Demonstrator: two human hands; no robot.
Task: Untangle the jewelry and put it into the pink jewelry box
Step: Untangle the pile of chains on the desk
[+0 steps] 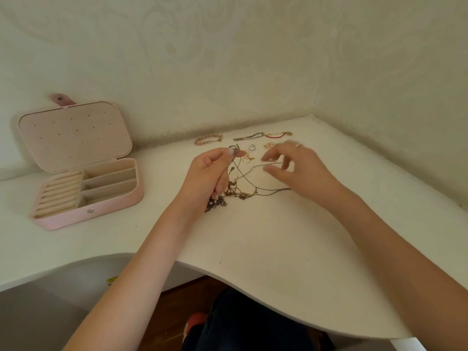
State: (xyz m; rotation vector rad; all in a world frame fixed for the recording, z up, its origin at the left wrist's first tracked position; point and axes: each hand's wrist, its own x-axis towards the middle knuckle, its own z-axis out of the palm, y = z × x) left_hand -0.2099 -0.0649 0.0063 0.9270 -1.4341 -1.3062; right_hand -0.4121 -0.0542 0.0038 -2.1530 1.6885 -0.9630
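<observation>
Your left hand [210, 173] pinches the tangled chains [238, 191] at the bench's [253, 236] centre, while your blurred right hand [298, 168], at 3 o'clock, seems loosely open over one strand.

Box [86, 183] left of chain tangle [238, 191].

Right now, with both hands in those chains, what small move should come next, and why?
Probably draw the thin chain gently rightward with the right hand, since the left hand pinches the strands above the knotted clump, and the pink jewelry box sits open.
</observation>
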